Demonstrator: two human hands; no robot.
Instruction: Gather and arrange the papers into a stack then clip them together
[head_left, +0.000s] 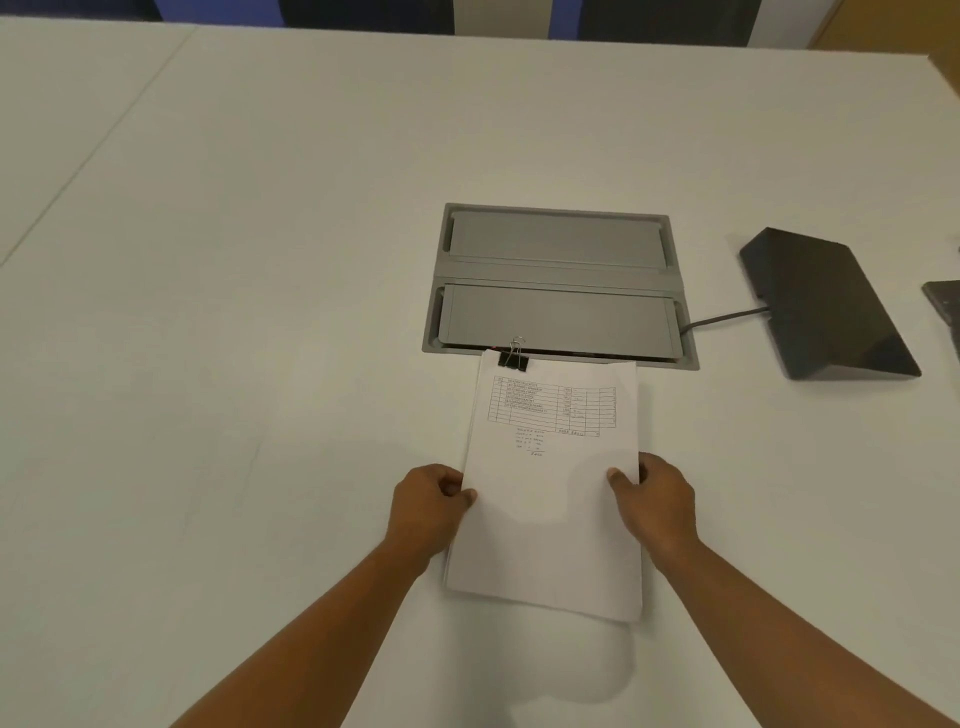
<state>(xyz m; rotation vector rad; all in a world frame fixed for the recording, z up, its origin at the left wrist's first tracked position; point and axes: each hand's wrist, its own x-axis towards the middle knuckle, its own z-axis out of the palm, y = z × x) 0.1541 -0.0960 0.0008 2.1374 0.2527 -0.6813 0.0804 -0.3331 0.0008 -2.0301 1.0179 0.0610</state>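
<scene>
A stack of white papers (550, 519) lies on the white table in front of me, its top sheet printed with a table and some handwriting. A black binder clip (513, 358) with silver handles grips the stack's far left corner. My left hand (428, 501) holds the stack's left edge, thumb on top. On the right edge, my right hand (657, 499) pinches the stack the same way. The near end of the stack looks slightly raised, casting a shadow on the table.
A grey recessed cable box (558, 283) with two closed lids sits in the table just beyond the papers. A dark wedge-shaped device (826, 306) with a cable lies at the right. Another dark object (948, 312) is cut off at the right edge.
</scene>
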